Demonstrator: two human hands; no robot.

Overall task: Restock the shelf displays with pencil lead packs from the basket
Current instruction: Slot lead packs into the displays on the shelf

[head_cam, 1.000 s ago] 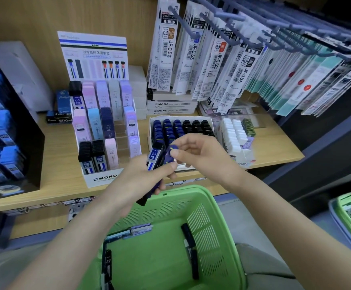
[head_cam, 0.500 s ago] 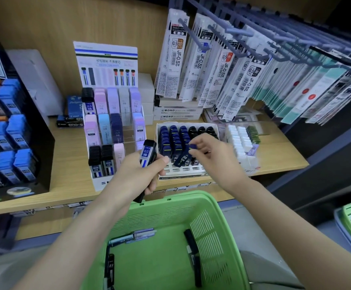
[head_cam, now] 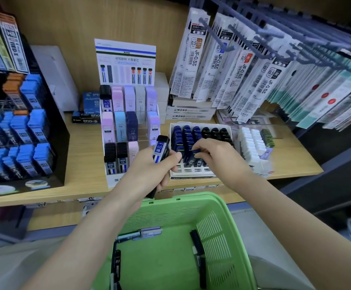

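1. On the wooden shelf in front of me, a white tray holds dark blue and black lead packs standing in rows.
2. The right hand reaches into the front of that tray. Its fingers curl downward and pinch a dark blue pack in the blue rows.
3. The left hand hovers just left of the tray, over the shelf edge. Its fingers are wrapped round a small bundle of black packs, tilted upward; the front label reads 0.5 HB.
4. A green basket sits below the shelf edge, under both arms. More packs lie on its bottom: some against the far wall, some along the left side and some along the right.
5. Just left of the tray stands a tiered display of pastel, navy and black packs, with a printed header card behind it.
6. Long refill packets hang on hooks above the tray and to its right.
7. A black stand full of blue packs fills the far left of the shelf.
8. A clear box of white erasers sits just right of the tray.
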